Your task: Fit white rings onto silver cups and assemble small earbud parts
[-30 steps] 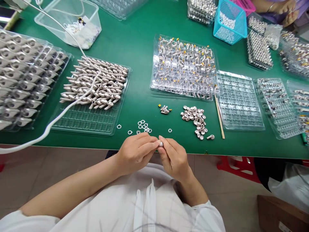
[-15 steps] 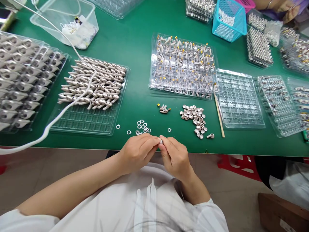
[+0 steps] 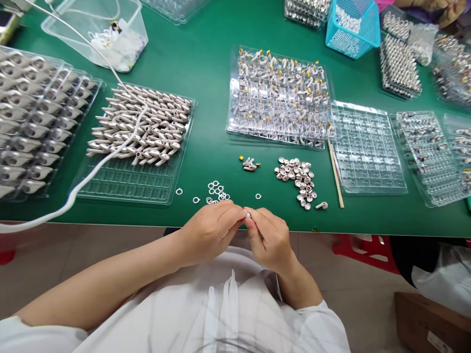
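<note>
At the table's front edge, my left hand (image 3: 213, 228) and my right hand (image 3: 271, 240) meet, fingertips pinched together on a small pale earbud part (image 3: 248, 214). Fingers cover most of that part. Just beyond my left hand lie several small white rings (image 3: 216, 190), with one single ring (image 3: 258, 196) apart from them. Past my fingers is a little cluster of earbud pieces with yellow tabs (image 3: 249, 165). To the right sits a loose pile of silvery cup-shaped caps (image 3: 294, 170), and one stemmed earbud shell (image 3: 321, 206) is beside it.
A clear tray of earbud parts (image 3: 279, 98) stands behind, near an unfilled clear tray (image 3: 370, 147) and a wooden stick (image 3: 335, 174). Trays of silvery shells (image 3: 142, 125) fill the left, crossed by a white cable (image 3: 95, 171). A blue basket (image 3: 353, 39) and another person's hand (image 3: 451, 12) are at the back right.
Both hands stay together on the small earbud part, with a very slight shift to the right. The view has moved a little; nothing on the table has visibly been moved.
</note>
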`<state>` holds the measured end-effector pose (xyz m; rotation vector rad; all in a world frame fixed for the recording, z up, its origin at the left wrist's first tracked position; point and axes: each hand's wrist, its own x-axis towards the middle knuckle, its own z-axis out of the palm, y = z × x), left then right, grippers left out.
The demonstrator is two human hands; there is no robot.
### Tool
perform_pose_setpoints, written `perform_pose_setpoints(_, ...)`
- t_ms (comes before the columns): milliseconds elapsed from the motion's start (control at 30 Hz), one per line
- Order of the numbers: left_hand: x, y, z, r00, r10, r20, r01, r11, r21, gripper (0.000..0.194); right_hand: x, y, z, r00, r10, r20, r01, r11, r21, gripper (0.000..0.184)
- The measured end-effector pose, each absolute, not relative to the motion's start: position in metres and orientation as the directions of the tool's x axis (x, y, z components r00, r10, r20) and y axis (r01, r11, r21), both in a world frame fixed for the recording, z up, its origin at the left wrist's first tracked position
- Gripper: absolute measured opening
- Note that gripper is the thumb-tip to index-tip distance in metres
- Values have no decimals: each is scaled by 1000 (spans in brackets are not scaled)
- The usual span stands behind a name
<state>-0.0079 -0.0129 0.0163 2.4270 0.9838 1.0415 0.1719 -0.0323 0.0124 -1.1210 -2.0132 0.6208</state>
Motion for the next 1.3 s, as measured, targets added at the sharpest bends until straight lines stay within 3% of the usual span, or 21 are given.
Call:
perform_pose_setpoints(267, -3, -15, 12, 394, 723, 568, 529, -684, 502, 13, 166, -33, 13, -334, 852, 403, 580, 523, -625, 23)
perform_pose_setpoints(900, 3, -14, 8, 425, 691, 585, 579, -704, 411, 18, 159, -37, 2, -284, 837, 468, 644, 528, -553, 23)
perform_pose_setpoints(1300, 2, -9, 6, 368, 752, 547, 535, -652, 536, 13, 169, -31, 8, -345, 858, 380, 604, 513, -610, 27)
